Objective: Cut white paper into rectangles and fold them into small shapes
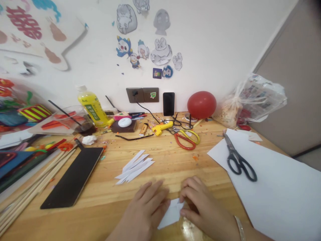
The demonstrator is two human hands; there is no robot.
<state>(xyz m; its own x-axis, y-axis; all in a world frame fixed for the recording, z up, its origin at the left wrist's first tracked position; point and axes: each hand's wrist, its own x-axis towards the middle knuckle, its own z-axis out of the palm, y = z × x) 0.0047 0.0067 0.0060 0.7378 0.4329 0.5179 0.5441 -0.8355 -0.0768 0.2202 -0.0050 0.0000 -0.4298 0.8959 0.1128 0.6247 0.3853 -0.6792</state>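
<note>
i see left hand (pixel 147 206) flat, apparently pressing small paper (pixel 170 215); right hand (pixel 200 202) pinching its edge. white strips (pixel 136 168) beyond paper look cut; folding seems unfinished.

Wooden table (pixel 105 187), small white paper (pixel 170 216), paper strips (pixel 136 169), black board (pixel 75 177)

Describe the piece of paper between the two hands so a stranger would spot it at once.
On the wooden table, find the left hand and right hand at the near side. Between them lies a white paper piece. It is far smaller than the large sheet on the right and wider than the narrow strips beyond the left hand.
</note>
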